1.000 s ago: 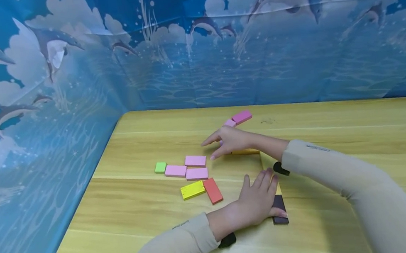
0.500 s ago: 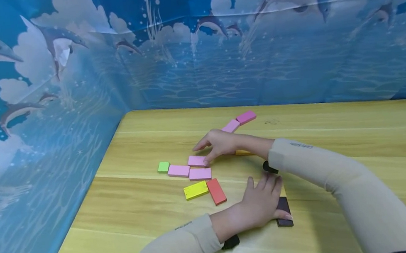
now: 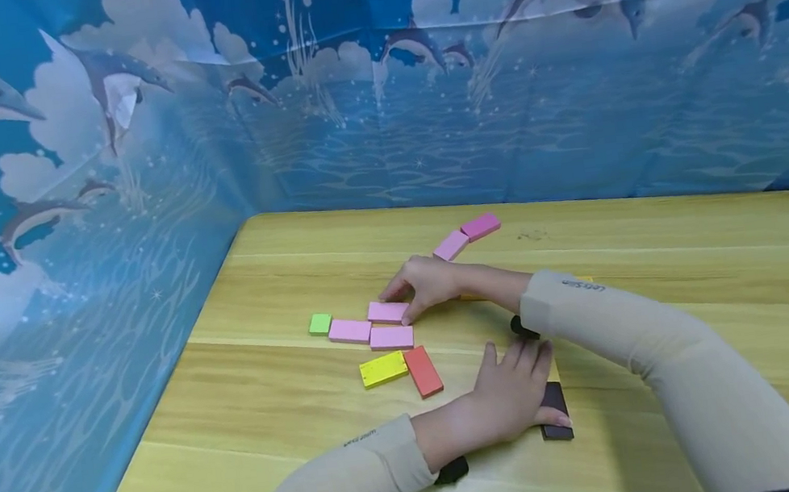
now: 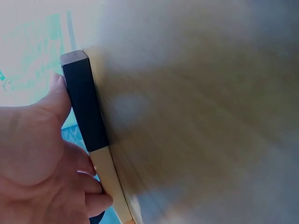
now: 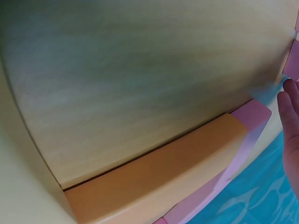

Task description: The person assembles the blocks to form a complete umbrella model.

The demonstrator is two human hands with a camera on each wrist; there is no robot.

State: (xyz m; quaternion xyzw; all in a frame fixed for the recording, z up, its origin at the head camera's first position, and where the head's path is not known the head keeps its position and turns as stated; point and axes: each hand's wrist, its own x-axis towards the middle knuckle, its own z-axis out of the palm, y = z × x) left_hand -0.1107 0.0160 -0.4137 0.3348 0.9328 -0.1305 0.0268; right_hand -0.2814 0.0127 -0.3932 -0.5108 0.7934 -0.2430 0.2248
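My right hand reaches over a pink block and pinches it, thumb at its right end and index finger along its far edge. In the right wrist view its fingertips show beside a pink block. My left hand lies with fingers extended along a row of blocks, its thumb across a black block. The left wrist view shows that black block end to end with a yellow block, the thumb and fingertips along their side. Part of the row is hidden under the hands.
Two more pink blocks and a green block lie left of the right hand. Yellow and red blocks sit nearer. Two pink blocks lie farther back. An orange block is under the right forearm.
My right hand has moved left and toward me from beside the pink block, then closed its thumb and index finger onto it. The left hand stays in place on the black block.
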